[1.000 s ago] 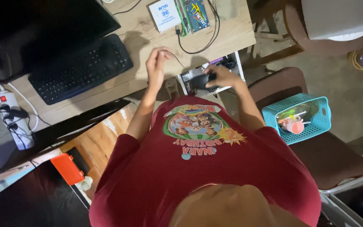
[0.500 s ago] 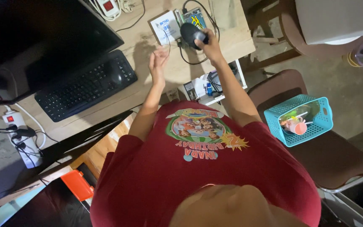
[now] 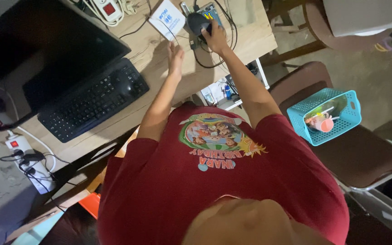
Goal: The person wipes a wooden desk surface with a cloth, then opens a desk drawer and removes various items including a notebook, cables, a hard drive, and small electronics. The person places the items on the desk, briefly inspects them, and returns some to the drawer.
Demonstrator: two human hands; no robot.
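Head view, right hand (image 3: pixel 215 38) half-covering mouse (image 3: pixel 197 21)

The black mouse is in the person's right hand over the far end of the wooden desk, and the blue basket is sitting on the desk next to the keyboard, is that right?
Not quite. In the head view the right hand does hold the black mouse over the far end of the wooden desk, but the blue basket sits on the brown chair beside the desk, well away from the keyboard.

Black mouse (image 3: pixel 197 21), turquoise basket (image 3: pixel 341 119)
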